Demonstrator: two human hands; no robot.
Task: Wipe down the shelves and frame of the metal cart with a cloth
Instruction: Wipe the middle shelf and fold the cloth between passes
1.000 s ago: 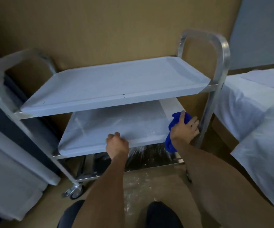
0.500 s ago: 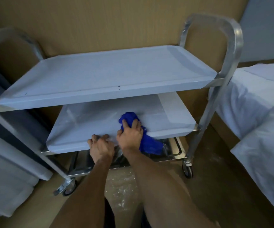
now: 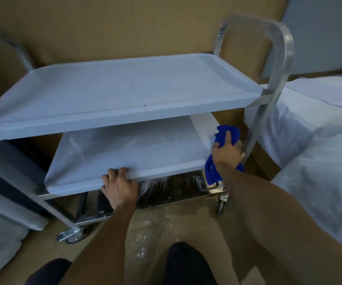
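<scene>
My right hand (image 3: 227,153), fingers bunched round the blue cloth (image 3: 225,135), has swept back from mid-shelf to the middle shelf's (image 3: 137,149) right end, by the frame post (image 3: 257,128). Left hand (image 3: 119,187) still grips the front lip w/ curled fingers. So middle shelf's prob nearly done; frame & bottom next, I reckon.

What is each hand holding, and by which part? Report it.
Right hand grips the bunched blue cloth around its middle, at the middle shelf's right end. Left hand grips the middle shelf by its front edge.
</scene>
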